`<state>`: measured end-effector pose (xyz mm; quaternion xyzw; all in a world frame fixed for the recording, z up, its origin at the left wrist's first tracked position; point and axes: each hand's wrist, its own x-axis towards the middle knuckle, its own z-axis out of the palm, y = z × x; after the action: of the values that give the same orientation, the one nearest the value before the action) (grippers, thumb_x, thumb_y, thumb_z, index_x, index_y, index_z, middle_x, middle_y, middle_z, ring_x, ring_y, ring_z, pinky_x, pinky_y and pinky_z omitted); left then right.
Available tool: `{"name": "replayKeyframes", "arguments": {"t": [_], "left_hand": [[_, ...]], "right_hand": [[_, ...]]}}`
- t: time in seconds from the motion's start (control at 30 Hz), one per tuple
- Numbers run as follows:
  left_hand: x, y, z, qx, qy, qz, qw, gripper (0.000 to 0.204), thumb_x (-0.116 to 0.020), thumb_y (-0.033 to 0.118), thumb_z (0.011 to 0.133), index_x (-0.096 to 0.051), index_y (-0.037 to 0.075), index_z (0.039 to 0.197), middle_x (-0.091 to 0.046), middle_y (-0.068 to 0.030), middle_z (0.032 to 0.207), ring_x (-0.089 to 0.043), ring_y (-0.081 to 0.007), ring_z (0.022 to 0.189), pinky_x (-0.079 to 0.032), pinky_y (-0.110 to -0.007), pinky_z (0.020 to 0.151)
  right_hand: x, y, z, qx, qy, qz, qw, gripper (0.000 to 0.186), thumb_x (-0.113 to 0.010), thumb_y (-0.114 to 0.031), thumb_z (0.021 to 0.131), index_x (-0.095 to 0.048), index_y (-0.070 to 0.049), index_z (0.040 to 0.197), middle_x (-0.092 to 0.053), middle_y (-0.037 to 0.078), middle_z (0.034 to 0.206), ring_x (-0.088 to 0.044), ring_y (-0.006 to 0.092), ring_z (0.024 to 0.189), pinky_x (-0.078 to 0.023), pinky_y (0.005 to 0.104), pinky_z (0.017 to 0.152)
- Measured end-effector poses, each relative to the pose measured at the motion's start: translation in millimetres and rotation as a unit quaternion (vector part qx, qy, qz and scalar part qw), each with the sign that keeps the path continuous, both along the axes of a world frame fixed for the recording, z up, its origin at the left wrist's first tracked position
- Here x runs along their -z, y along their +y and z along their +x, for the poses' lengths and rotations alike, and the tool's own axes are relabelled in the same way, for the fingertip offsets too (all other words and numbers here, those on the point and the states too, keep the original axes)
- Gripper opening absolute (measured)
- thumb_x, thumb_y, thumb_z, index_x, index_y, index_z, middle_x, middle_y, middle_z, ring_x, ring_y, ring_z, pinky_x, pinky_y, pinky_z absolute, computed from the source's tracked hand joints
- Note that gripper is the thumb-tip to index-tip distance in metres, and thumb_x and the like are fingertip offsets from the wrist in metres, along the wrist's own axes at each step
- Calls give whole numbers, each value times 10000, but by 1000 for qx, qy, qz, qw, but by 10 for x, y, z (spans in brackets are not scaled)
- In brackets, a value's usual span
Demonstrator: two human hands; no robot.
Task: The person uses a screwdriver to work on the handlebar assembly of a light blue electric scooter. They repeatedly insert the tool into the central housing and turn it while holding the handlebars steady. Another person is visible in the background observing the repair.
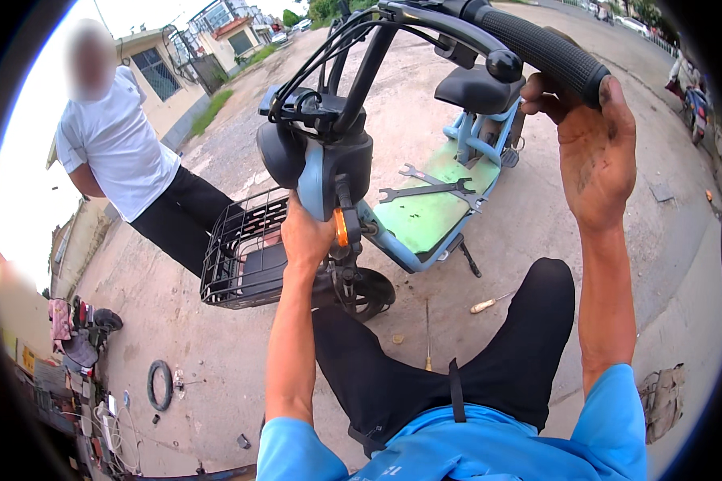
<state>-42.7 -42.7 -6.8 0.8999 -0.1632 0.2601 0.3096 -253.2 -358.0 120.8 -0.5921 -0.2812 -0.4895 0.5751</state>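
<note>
A light-blue electric bike stands before me, its front end turned toward me. My left hand (305,236) is closed around the lower part of the blue front housing (315,180), beside an orange reflector (341,228); its fingertips are hidden. Up at the right, my right hand (594,152) curls around the end of the black handlebar grip (549,52), palm facing me, with dark smudges on thumb and fingers. Two open-ended wrenches, a dark one (425,191) and a silver one (437,180), lie crossed on the green footboard (417,224).
A black wire basket (245,256) is at the bike's front left, with a person (124,136) standing behind it. Screwdrivers (483,306) (428,353) lie on the concrete near my legs. A black tyre (160,386) and cluttered parts are at lower left. A black saddle (477,86) sits behind the footboard.
</note>
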Motion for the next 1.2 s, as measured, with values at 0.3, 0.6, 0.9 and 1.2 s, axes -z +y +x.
{"name": "replayKeyframes", "arguments": {"t": [0.3,0.6,0.9,1.2], "left_hand": [[17,162,245,85,4,-14,996,829,-752,309,828,-412,-158,1422,-707,-348,991,-710,-487,951,-557,-488,855],[342,202,427,40,-71,-12,997,791,-769,289,806,-415,-127,1378,-719,-260,838,-742,-419,812,-577,-432,723],[289,173,379,86,-180,10,980,394,-757,264,840,-720,30,1155,-697,-229,1027,-683,-360,814,-539,-432,757],[530,341,573,36,-228,30,973,433,-693,277,972,-608,-86,1193,-678,-217,1099,-634,-342,942,-497,-466,834]], "right_hand": [[-312,709,19,191,-53,-96,975,514,-328,-344,1123,-597,52,1309,-683,183,1095,-679,223,1009,-518,367,980],[-88,637,106,200,-34,-87,975,600,-459,-525,1072,-600,-7,1341,-678,103,1101,-600,132,995,-481,267,892],[1297,18,722,269,201,17,942,160,-647,-104,935,-737,6,1009,-724,135,954,-681,232,847,-526,329,775],[4822,832,668,69,742,-176,643,243,-626,-124,877,-765,-32,1055,-725,249,1104,-696,419,1061,-560,502,899]]}}
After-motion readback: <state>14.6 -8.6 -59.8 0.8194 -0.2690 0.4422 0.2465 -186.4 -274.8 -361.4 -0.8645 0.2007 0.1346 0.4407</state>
